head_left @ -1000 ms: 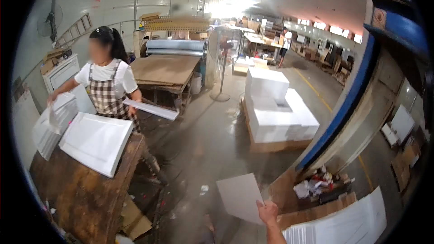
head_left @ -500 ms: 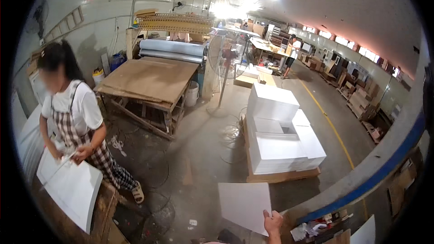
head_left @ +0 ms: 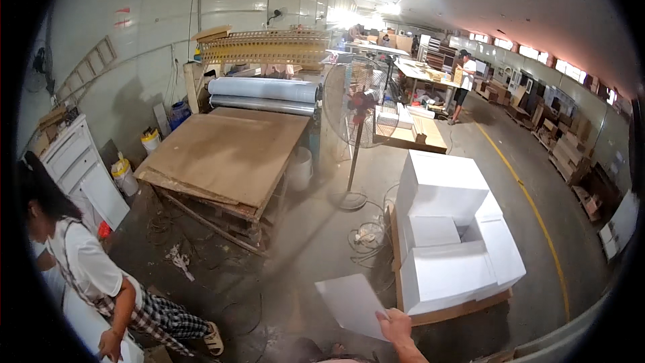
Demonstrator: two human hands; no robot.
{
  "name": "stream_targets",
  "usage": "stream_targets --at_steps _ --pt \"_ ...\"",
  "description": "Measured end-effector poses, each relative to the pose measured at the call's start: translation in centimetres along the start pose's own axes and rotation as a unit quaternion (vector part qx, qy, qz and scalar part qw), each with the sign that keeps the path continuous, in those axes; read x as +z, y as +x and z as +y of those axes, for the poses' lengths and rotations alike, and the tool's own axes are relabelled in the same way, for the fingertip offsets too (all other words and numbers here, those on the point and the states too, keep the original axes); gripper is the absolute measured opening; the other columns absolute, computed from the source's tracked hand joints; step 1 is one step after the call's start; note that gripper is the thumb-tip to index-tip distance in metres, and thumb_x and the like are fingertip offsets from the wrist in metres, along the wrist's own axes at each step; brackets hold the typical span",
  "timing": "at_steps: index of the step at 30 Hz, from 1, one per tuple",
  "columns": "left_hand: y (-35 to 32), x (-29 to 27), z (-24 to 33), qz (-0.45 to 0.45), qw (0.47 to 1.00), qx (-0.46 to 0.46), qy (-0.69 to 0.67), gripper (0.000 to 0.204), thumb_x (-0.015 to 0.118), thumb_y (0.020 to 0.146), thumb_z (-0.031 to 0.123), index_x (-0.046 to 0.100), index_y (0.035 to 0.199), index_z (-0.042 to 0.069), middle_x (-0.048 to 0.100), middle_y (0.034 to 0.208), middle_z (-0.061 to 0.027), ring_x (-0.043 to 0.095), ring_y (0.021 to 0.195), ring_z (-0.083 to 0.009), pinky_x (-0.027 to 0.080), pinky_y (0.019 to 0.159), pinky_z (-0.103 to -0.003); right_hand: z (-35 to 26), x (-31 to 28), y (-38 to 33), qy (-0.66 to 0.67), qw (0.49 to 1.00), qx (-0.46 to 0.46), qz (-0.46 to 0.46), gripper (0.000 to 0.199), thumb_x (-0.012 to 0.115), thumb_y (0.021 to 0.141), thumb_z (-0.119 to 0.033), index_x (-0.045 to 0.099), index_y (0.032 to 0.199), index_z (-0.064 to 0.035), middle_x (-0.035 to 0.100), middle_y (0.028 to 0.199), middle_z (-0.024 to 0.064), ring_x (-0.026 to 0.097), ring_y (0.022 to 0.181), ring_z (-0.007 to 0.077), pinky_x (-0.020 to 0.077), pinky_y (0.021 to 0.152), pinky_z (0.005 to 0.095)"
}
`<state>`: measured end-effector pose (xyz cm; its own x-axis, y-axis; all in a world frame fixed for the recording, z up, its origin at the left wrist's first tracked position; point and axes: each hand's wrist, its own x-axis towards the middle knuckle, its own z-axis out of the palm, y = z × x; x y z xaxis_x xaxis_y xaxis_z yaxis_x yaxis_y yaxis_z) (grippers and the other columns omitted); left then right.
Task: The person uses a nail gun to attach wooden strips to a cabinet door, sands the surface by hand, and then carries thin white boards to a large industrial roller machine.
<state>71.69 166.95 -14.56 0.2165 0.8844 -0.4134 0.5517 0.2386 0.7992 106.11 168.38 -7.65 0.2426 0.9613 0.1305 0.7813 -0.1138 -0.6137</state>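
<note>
My right hand is closed on the right edge of a thin white panel, low in the middle of the head view. The panel hangs tilted above the floor, its far corner pointing away from me. Just beyond it on the right stand white stacks of panels of differing heights, on a wooden pallet. My left hand is not in view.
On the left a co-worker bends over white sheets. A brown board-topped table fronts a roller machine. A caged stand fan has cables around its foot. A yellow floor line runs along the right.
The view has moved closer to the pallet and table. My right hand still grips the panel, which now looks more tilted. The co-worker appears farther left and lower, with one arm reaching down.
</note>
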Motion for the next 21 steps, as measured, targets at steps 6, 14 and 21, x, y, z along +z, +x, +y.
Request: stream_targets --at_steps 6,14,21 --pt "15.4 -8.4 2.3 0.041 0.995 -0.063 -0.061 0.049 0.072 0.091 0.036 0.061 0.131 0.009 0.055 0.13 -0.0145 0.052 0.118 -0.0375 0.042 0.102 -0.052 -5.3 6.3 21.3 -0.003 0.998 -0.044 -0.046 0.044 0.072 0.094 -0.047 0.071 0.081 -0.0045 0.067 0.084 0.0187 0.065 0.083 0.0442 0.0494 0.072 0.05" --pt "41.9 -24.2 8.0 0.017 1.0 -0.008 -0.013 0.045 0.071 0.092 0.036 0.063 0.127 0.008 0.058 0.125 -0.0144 0.055 0.113 -0.0367 0.044 0.1 -0.051 -13.0 15.4 45.8 -0.002 0.991 -0.121 -0.063 0.038 0.073 0.093 -0.045 0.075 0.087 -0.0071 0.068 0.079 0.0178 0.067 0.08 0.0426 0.0513 0.07 0.0499" --pt "63.2 -35.7 16.0 -0.013 0.997 0.067 0.029 0.042 0.07 0.093 0.035 0.065 0.125 0.008 0.06 0.121 -0.0144 0.057 0.11 -0.036 0.046 0.097 -0.05 -18.6 20.3 64.0 0.109 0.991 -0.067 -0.028 0.032 0.076 0.093 -0.032 0.071 0.081 -0.0027 0.062 0.073 0.0167 0.061 0.068 0.0332 0.0481 0.064 0.0416"
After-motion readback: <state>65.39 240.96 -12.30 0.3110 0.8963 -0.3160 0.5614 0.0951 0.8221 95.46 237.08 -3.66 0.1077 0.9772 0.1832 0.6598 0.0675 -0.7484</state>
